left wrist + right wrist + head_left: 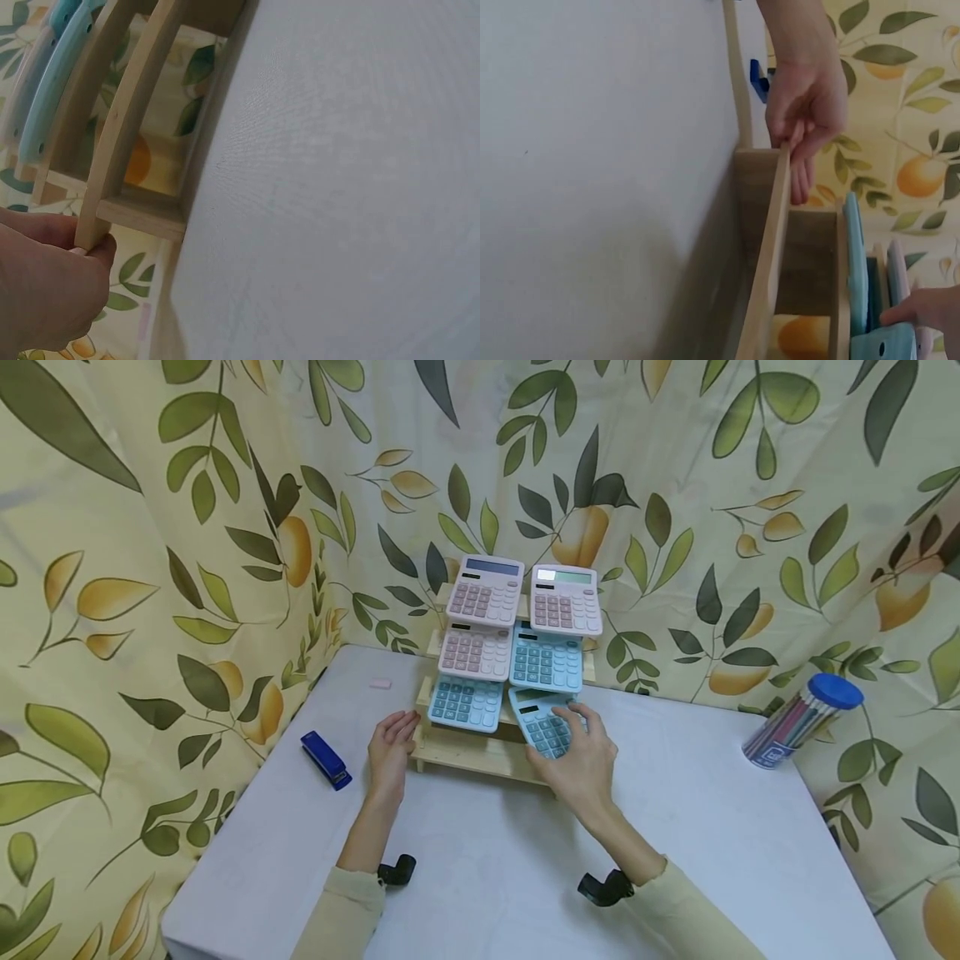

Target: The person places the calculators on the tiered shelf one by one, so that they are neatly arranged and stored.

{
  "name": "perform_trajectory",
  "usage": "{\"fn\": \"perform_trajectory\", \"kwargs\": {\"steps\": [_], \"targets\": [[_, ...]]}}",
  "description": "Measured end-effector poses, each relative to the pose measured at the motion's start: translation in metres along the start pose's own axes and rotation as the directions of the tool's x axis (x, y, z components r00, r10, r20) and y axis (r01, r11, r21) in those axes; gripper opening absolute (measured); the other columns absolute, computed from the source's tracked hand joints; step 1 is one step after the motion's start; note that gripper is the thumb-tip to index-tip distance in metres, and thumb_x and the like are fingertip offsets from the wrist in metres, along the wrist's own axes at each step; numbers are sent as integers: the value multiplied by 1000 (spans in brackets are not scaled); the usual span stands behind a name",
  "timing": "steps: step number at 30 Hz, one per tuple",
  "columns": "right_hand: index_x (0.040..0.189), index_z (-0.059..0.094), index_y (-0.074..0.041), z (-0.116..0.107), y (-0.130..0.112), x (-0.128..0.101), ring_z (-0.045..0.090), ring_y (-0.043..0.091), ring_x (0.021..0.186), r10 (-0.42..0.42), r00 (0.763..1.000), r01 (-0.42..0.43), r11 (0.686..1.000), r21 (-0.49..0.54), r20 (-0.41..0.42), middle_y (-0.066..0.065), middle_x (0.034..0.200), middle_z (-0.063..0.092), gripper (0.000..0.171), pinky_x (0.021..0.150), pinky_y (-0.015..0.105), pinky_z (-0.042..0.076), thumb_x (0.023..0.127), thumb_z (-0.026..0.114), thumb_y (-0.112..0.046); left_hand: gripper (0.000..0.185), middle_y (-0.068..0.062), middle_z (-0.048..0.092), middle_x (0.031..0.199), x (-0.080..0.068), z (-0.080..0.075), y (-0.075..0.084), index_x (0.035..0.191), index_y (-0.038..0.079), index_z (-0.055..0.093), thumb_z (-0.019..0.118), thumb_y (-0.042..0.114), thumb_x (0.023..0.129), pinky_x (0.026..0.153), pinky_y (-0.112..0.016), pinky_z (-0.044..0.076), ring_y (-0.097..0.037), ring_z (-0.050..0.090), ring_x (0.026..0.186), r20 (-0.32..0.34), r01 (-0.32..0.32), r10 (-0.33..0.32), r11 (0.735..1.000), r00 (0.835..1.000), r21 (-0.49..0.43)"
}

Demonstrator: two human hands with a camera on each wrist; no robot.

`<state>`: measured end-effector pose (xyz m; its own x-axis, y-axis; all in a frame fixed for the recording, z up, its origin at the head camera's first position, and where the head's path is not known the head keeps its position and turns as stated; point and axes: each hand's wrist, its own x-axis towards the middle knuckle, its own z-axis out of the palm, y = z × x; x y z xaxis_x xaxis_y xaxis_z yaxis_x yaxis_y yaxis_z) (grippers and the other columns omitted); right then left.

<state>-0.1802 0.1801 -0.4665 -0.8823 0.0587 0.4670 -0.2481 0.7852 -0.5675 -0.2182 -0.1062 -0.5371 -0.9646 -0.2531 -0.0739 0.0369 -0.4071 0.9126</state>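
A tiered wooden rack (480, 758) stands on the white table, its tiers bearing calculators in two columns. My right hand (583, 764) grips a blue calculator (546, 727) by its edges, thumb at the lower left and fingers at the upper right; it sits askew at the rack's lower right. With thumb and fingers, my left hand (56, 281) pinches the left end of the front slat (124, 112). Another blue calculator (465, 702) lies at the lower left. Above are a pink calculator (474, 652) and a blue one, with two pale pink ones on top.
Left of the rack lie a blue stapler (326, 760) and a small pink block (380, 683). At the table's right stands a clear jar of pens (802, 720) with a blue lid. A leaf-patterned curtain (660, 460) hangs behind and beside the table.
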Motion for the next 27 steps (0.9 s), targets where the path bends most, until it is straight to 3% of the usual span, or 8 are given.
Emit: {"fn": "perform_trajectory", "kwargs": {"steps": [6,15,21,27], "targets": [[137,61,-7,8,-6,0,37,43,142,23,999,-20,997,-79,38,20,152,44,71,100,68,35,79,86,-39,64,-22,52,151,0,1,-1,150,-5,37,43,-24,89,123,-35,37,-30,51,143,5,11,-11,1000,1000,1],[142,55,-6,17,-14,4,35,54,139,45,996,-32,985,-169,76,24,158,38,75,98,71,37,85,81,-48,63,-22,53,150,0,0,-2,149,-6,38,42,-25,89,122,-34,37,-30,51,142,-1,8,-8,1000,1000,-4],[146,52,-6,20,-19,5,33,56,139,65,994,-50,985,-168,84,25,162,32,79,98,72,37,86,79,-51,64,-23,52,150,0,0,-2,150,-6,36,42,-25,89,123,-34,37,-30,51,143,9,7,-7,1000,1000,-5],[151,45,-6,17,-24,-3,21,64,146,52,989,-37,993,-112,139,27,166,22,90,109,82,30,81,87,-45,64,-23,52,150,0,0,-2,150,-6,37,42,-25,89,122,-34,37,-31,51,143,5,-3,3,1000,1000,-1]]}}
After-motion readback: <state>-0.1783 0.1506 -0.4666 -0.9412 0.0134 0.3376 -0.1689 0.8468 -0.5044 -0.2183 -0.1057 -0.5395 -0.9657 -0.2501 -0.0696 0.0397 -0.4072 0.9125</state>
